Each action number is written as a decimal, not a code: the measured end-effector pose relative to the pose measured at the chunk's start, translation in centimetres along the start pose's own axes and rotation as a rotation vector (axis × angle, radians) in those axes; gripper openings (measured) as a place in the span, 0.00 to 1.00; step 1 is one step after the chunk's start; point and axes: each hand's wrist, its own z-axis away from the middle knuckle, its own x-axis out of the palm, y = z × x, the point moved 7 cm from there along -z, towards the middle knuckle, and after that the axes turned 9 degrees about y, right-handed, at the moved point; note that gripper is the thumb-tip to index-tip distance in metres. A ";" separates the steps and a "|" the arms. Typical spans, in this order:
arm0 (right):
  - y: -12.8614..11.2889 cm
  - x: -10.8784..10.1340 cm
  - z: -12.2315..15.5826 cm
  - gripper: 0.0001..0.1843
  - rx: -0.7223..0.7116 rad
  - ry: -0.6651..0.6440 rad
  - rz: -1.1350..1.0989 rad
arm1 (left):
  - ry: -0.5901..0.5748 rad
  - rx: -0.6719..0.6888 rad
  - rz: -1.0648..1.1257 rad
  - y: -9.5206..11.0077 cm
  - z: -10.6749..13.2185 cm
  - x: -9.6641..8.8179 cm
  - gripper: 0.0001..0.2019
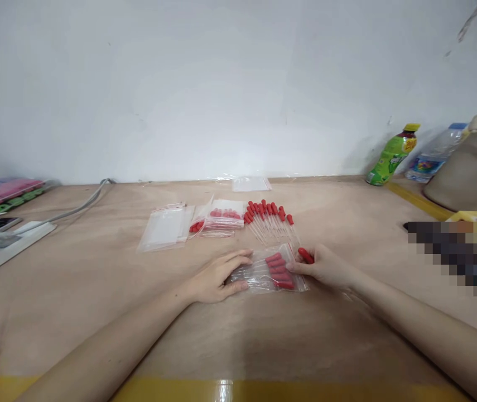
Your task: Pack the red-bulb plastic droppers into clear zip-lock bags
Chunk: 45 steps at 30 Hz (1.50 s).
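Note:
A clear zip bag [259,277] lies flat on the table with several red-bulbed droppers [279,269] inside, their bulbs to the right. My left hand [219,277] rests at the bag's left end, fingers and thumb spread apart and touching the plastic. At the right end, my right hand [322,268] is closed on another dropper [305,255]; its red bulb shows above the fingers and the rest is hidden. The right thumb touches the bag's edge. Just beyond the bag, a fan of loose droppers [269,212] lies with bulbs pointing away from me.
Filled bags [225,215] and flat white-looking zip bags [163,226] lie left of the loose droppers. Another flat bag [251,183] is by the wall. A green bottle [393,156], a water bottle [434,156] and a beige container [468,167] stand right. Cables [75,209] run at left.

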 end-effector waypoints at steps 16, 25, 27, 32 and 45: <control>-0.5 -11.3 -3.2 0.10 0.168 0.576 -0.601 | 0.650 -0.915 -0.723 -12.4 4.6 -11.8 0.20; 3.0 -7.2 -5.0 0.10 0.447 0.443 -0.686 | 0.425 -1.049 -0.724 -16.7 6.6 -10.8 0.19; 3.1 -6.5 -4.1 0.10 0.524 0.342 -0.616 | 0.425 -1.042 -0.722 -16.8 6.6 -11.1 0.17; 1.5 -5.8 -2.3 0.12 0.497 0.153 -0.489 | 0.506 -0.975 -0.673 -15.3 5.3 -13.2 0.20; 1.2 -3.2 -2.7 0.17 0.077 0.392 -0.723 | -0.168 0.037 -0.213 2.4 -0.3 0.9 0.24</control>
